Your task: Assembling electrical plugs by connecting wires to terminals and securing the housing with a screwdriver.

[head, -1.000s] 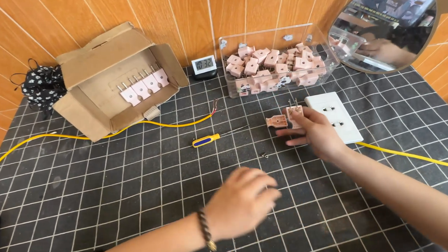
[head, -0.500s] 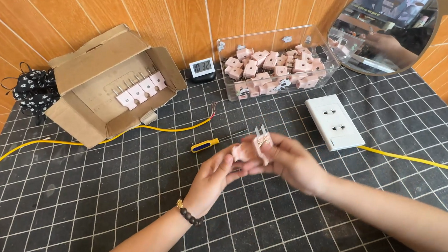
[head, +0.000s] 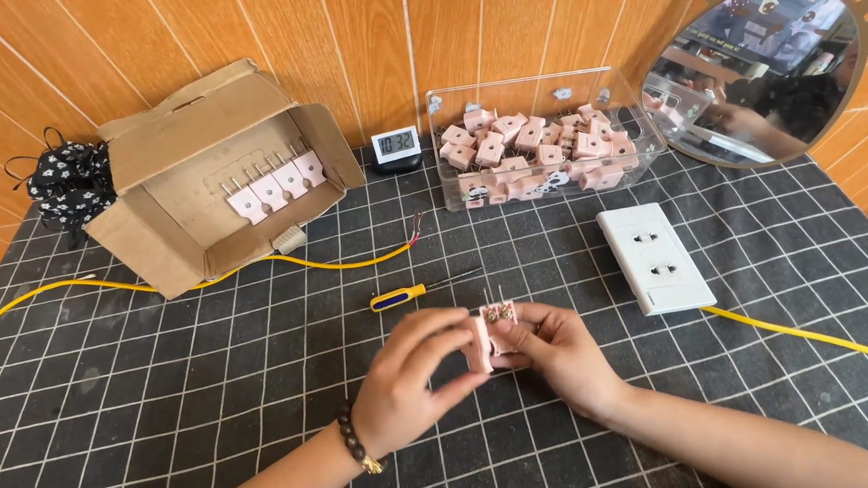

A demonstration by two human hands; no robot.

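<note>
Both hands met over the counter point(head: 170, 398), a black surface with a white grid. Left hand point(head: 410, 380) and right hand point(head: 558, 350) each pinched a pink plug piece point(head: 490, 333) between fingertips, the parts held together just above the counter, the inside with metal bits facing up. Left wrist wore a dark bead bracelet point(head: 357, 449).

Just beyond the hands lay a screwdriver point(head: 412, 293) with a blue and yellow handle. A white socket plate point(head: 656, 255) sat to the right, a yellow cable point(head: 803, 332) running from it. Farther back stood a clear bin point(head: 546, 144) of pink plugs, a small digital clock point(head: 395, 145), and an open cardboard box point(head: 220, 174) holding a row of plugs. A round mirror point(head: 755, 69) leaned at the far right.
</note>
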